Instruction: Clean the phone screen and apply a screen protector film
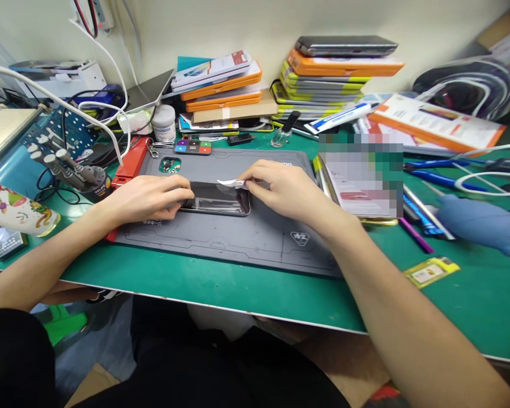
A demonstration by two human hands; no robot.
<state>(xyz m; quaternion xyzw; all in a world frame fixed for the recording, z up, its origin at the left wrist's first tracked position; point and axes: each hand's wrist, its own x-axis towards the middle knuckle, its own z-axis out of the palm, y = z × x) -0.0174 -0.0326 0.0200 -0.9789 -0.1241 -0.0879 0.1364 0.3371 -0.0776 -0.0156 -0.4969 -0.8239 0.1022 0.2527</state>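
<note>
A dark, glossy smartphone (pixel 216 203) lies flat on a grey work mat (pixel 221 243). My left hand (pixel 153 197) is closed over the phone's left end, its fingers curled at the edge and hiding that part. Above the phone's right end, my right hand (pixel 276 184) pinches a small white strip (pixel 232 183), thin and slightly curled like paper or film. Whether the strip touches the screen, I cannot tell. A recess holding tiny screws (pixel 170 165) is at the mat's upper left.
Behind the mat stand a white jar (pixel 164 123), a small glass bottle (pixel 281 136) and stacked boxes (pixel 223 90). Screwdrivers in a holder (pixel 79 175) and a patterned cup (pixel 19 208) are at left. Blue pliers (pixel 437 177) and a blue air blower (pixel 480 222) lie right.
</note>
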